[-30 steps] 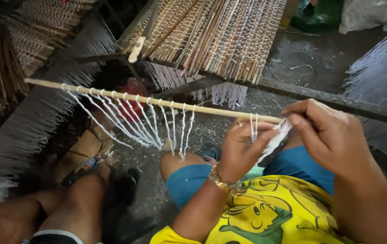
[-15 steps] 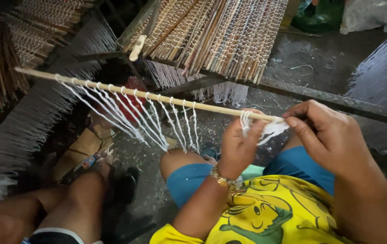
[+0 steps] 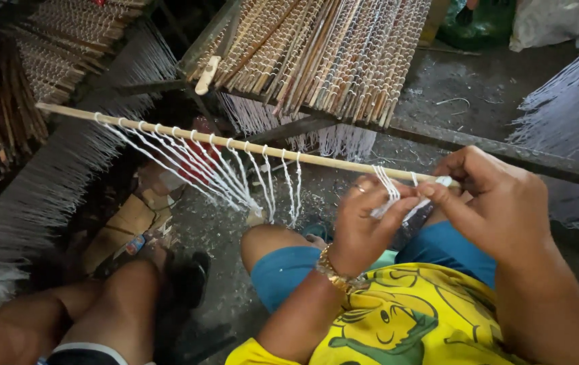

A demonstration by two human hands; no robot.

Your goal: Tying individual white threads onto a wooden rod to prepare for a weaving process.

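Right now two hands are working on a long thin wooden stick (image 3: 167, 130) that is stretching across in front of the person. The left hand (image 3: 360, 226) is pinching some white string (image 3: 389, 192) between thumb and fingers, just under the stick. The right hand (image 3: 499, 203) is closing around the near end of the stick and is also pinching the string there. Both hands are touching each other at the string.

More white loops (image 3: 222, 169) are hanging in a row along the stick, and they are pulling together into a bunch lower down. Behind the stick, a rack of many other sticks (image 3: 316, 54) with string on them is lying on a frame. Another person's bare legs (image 3: 100, 318) are showing at the lower left.

What could go wrong? I think the string could slip out of the pinching fingers, because it is thin and the grip is small. Then the new loop could come loose. The stick is being held only at one end, so it could tip, and the loops could slide along it and bunch up.
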